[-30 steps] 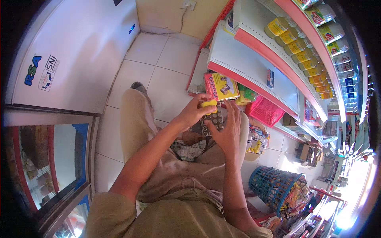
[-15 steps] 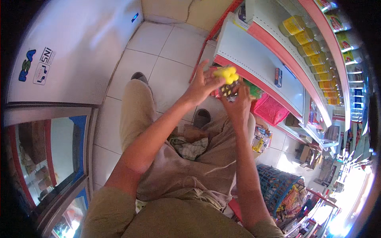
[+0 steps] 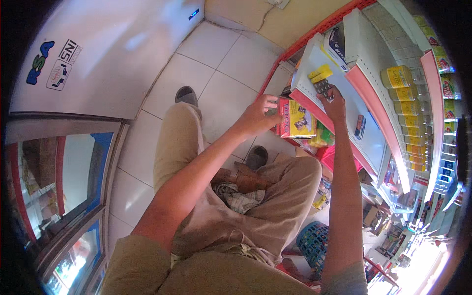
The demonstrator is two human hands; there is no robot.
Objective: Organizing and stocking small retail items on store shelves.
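My right hand [image 3: 335, 104] is stretched up to a white shelf [image 3: 344, 93] and holds a small pack with a yellow top and dark rows of small items [image 3: 320, 81] against the shelf's surface. My left hand [image 3: 259, 114] is lower and to the left, fingers curled at the edge of a flat red and yellow box [image 3: 297, 119] that stands at the lower shelf. Whether the fingers pinch the box or only touch it is unclear. Both forearms rise from the lower edge over my tan trousers [image 3: 231, 216].
A white chest freezer [image 3: 98, 54] fills the left, with glass-fronted cabinets [image 3: 54, 191] below it. Shelves with yellow cans [image 3: 405, 98] and packets run along the right. A blue basket [image 3: 314, 241] stands at lower right. White floor tiles [image 3: 221, 64] lie ahead.
My right hand has carried the yellow-topped pack up and right onto the white shelf. My left hand has let go of it and dropped to the red and yellow box.
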